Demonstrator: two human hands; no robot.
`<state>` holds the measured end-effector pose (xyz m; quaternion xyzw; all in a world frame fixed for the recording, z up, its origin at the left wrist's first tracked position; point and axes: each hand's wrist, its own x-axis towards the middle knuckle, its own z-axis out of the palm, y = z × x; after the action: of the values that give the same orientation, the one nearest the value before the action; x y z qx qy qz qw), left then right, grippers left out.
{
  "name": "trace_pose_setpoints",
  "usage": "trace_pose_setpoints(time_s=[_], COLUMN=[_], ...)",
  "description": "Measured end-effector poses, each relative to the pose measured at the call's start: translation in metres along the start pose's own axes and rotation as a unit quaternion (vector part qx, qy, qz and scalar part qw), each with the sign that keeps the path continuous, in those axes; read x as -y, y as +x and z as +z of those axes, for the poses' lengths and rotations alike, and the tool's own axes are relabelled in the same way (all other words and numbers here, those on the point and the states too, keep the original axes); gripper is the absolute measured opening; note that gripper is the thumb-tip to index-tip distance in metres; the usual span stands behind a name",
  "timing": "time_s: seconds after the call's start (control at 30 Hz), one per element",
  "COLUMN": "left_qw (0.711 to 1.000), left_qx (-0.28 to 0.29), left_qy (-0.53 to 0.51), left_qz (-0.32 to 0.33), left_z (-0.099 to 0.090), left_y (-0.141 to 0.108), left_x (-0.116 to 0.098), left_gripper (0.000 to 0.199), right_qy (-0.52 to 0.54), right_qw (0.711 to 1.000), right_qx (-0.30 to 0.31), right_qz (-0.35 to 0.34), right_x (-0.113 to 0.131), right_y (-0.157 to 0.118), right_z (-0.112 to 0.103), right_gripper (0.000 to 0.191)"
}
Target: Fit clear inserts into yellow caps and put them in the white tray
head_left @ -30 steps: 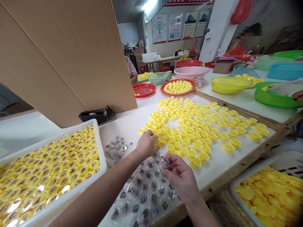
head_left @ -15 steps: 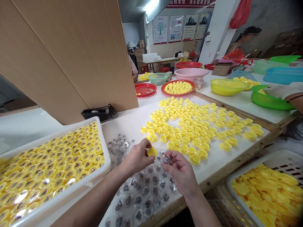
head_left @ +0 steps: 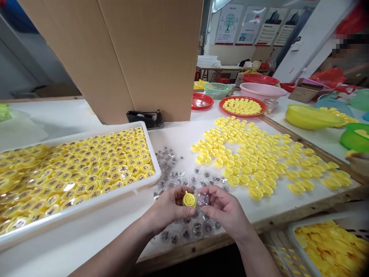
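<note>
My left hand [head_left: 168, 206] is shut on a yellow plastic cap [head_left: 189, 199], holding it upright just above the table. My right hand [head_left: 223, 207] pinches a clear plastic capsule [head_left: 203, 199] between fingers and thumb. Cap and capsule sit close together between my hands, nearly touching. Under my hands lies a spread of loose clear capsules [head_left: 178, 179] with dark contents. To the right, many loose yellow caps [head_left: 253, 163] cover the white table [head_left: 276, 209].
A white tray [head_left: 72, 173] of capped yellow pieces stands at left, and a crate of flat yellow lids [head_left: 331, 250] sits at lower right. A tape dispenser [head_left: 144, 118] rests by a cardboard panel [head_left: 115, 50]. A co-worker's hand [head_left: 359, 161] shows at the right edge.
My left hand has taken a yellow cap from the spread and brought it next to the capsule in my right hand. The view has swung left.
</note>
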<state>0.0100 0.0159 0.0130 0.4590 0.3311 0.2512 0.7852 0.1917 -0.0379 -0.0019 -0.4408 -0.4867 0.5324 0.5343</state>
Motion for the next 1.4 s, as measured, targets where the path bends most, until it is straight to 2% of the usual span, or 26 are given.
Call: trace_pose_setpoints(time_s=[0.07, 0.23, 0.33, 0.43, 0.53, 0.63, 0.73, 0.8, 0.93, 1.1, 1.23, 1.4], left_qw=[1.000, 0.999, 0.999, 0.998, 0.992, 0.987, 0.985, 0.986, 0.988, 0.992, 0.989, 0.984], left_qx=[0.008, 0.008, 0.006, 0.004, 0.025, 0.051, 0.051, 0.038, 0.019, 0.029, 0.028, 0.024], left_qy=[-0.025, 0.025, 0.006, -0.062, -0.121, -0.153, -0.162, -0.153, -0.137, -0.117, -0.138, -0.177], left_qz=[-0.004, 0.021, 0.033, 0.028, 0.024, 0.024, 0.038, 0.050, 0.063, 0.040, 0.041, 0.024], left_z=[-0.003, -0.012, -0.016, -0.018, -0.020, -0.022, -0.023, -0.023, -0.022, -0.022, -0.021, -0.019], left_y=[-0.006, -0.012, -0.011, -0.010, -0.010, -0.010, -0.010, -0.009, -0.009, -0.009, -0.009, -0.010], left_x=[0.000, -0.005, -0.003, 0.001, 0.006, 0.010, 0.012, 0.011, 0.009, 0.011, 0.013, 0.009], left_gripper=[0.050, 0.033, 0.031, 0.036, 0.042, 0.045, 0.045, 0.044, 0.042, 0.042, 0.044, 0.047], right_qy=[-0.019, -0.105, -0.211, -0.290, -0.308, -0.294, -0.303, -0.349, -0.459, -0.521, -0.513, -0.485], right_qw=[1.000, 0.993, 0.976, 0.953, 0.944, 0.948, 0.945, 0.927, 0.864, 0.823, 0.826, 0.842], right_qx=[0.016, 0.042, 0.055, 0.079, 0.105, 0.115, 0.114, 0.112, 0.115, 0.150, 0.167, 0.145], right_qz=[0.011, 0.019, -0.007, -0.044, -0.049, -0.035, -0.039, -0.077, -0.170, -0.169, -0.165, -0.188], right_x=[0.002, 0.011, 0.023, 0.038, 0.047, 0.047, 0.045, 0.047, 0.056, 0.063, 0.067, 0.065], right_y=[0.003, 0.011, 0.016, 0.020, 0.024, 0.025, 0.024, 0.023, 0.022, 0.022, 0.025, 0.033], right_z=[0.005, 0.016, 0.020, 0.024, 0.027, 0.028, 0.028, 0.029, 0.035, 0.041, 0.038, 0.030], right_gripper=[0.029, 0.026, 0.025, 0.024, 0.024, 0.024, 0.025, 0.026, 0.025, 0.027, 0.034, 0.029])
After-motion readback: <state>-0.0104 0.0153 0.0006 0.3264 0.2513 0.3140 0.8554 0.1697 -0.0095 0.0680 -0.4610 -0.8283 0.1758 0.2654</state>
